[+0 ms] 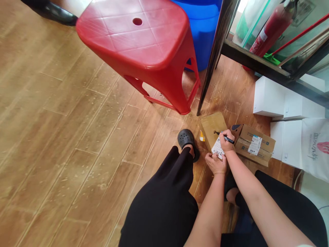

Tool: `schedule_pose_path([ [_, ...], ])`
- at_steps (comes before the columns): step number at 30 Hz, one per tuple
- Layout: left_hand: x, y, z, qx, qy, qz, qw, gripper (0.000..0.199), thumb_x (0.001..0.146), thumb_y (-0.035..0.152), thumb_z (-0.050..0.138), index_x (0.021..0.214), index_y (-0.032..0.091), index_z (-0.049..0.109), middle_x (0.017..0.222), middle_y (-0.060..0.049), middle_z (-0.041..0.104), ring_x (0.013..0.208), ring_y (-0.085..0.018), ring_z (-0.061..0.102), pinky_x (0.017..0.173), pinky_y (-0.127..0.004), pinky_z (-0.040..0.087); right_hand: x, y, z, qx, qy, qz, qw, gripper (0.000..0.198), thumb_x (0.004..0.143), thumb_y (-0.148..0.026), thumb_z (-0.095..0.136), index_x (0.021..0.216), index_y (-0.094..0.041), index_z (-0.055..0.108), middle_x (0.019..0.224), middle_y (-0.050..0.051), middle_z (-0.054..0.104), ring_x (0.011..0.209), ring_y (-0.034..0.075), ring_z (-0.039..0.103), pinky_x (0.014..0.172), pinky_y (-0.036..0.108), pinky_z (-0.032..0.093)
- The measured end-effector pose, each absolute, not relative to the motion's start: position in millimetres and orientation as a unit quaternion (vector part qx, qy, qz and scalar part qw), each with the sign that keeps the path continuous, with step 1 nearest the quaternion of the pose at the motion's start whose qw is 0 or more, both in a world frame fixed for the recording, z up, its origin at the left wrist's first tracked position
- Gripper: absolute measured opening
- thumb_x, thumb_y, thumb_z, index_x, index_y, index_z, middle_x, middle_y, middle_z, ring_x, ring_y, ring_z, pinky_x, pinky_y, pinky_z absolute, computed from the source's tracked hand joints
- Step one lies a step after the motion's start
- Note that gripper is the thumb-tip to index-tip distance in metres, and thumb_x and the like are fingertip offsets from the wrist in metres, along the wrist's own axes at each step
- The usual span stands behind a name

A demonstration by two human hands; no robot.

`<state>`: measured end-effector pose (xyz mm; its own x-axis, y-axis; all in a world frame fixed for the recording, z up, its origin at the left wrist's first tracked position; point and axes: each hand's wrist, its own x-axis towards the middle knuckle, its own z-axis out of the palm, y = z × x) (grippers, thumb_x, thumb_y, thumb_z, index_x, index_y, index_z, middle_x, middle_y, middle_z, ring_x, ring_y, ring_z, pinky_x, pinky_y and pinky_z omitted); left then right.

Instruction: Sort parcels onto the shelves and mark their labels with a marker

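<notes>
No wording can be read with certainty at this scale. Under the right grip [227, 140], the marker [228, 138] carries pale lettering, illegible. Its tip points at a dark inked mark [215, 132] on the brown carton [209, 125]; character not determined. Just above the left grip [216, 163], that carton's white label [218, 147] bears bold black strokes, undeciphered. Right of the right grip, a second carton [245, 140] shows printed lines and a white label with dark writing [255, 145], unreadable. Farther right, a white bag [312, 161] displays grey script beside a pinkish-red emblem [323, 147]. Well above right, the fire extinguisher's label [262, 36] is illegible.
</notes>
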<state>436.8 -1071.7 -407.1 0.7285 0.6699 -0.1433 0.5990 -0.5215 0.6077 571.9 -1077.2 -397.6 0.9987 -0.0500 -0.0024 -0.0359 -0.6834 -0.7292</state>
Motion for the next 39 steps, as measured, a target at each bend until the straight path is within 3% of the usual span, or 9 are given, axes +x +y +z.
schedule_pose_path([
  [6,435.5,-1072.9,-409.7,0.862,0.376,0.025,0.340,0.020,0.075,0.026,0.069,0.087,0.022,0.053,0.103,-0.008,0.040,0.094,-0.026,0.046,0.085,-0.041,0.043,572.4,-1076.6,-399.0,-0.916,0.013,-0.031,0.400,0.022,0.091,-0.037,0.054,0.073,-0.027,0.046,0.062,-0.004,0.056,0.058,0.016,0.055,0.060,0.029,0.046],
  [14,437.5,-1071.4,-407.3,0.878,0.350,0.078,0.316,0.017,0.078,0.025,0.064,0.089,0.021,0.052,0.104,-0.009,0.039,0.091,-0.026,0.045,0.081,-0.040,0.042,571.5,-1077.4,-399.3,-0.920,0.019,-0.043,0.390,0.023,0.091,-0.037,0.052,0.073,-0.027,0.045,0.062,-0.004,0.054,0.058,0.016,0.054,0.060,0.029,0.044],
  [22,434.7,-1074.6,-410.7,0.862,0.378,0.026,0.337,0.021,0.075,0.027,0.070,0.087,0.022,0.053,0.103,-0.008,0.041,0.093,-0.026,0.046,0.086,-0.041,0.043,570.7,-1077.9,-398.7,-0.916,0.016,-0.044,0.399,0.023,0.090,-0.035,0.053,0.070,-0.027,0.045,0.060,-0.004,0.053,0.056,0.016,0.052,0.057,0.029,0.042],
  [39,433.8,-1074.7,-411.1,0.868,0.368,0.053,0.329,0.020,0.076,0.027,0.067,0.088,0.023,0.051,0.105,-0.008,0.040,0.092,-0.026,0.045,0.084,-0.041,0.042,566.8,-1077.8,-395.2,-0.898,0.007,-0.023,0.439,0.020,0.088,-0.032,0.053,0.070,-0.027,0.046,0.060,-0.004,0.054,0.058,0.017,0.056,0.060,0.029,0.048],
])
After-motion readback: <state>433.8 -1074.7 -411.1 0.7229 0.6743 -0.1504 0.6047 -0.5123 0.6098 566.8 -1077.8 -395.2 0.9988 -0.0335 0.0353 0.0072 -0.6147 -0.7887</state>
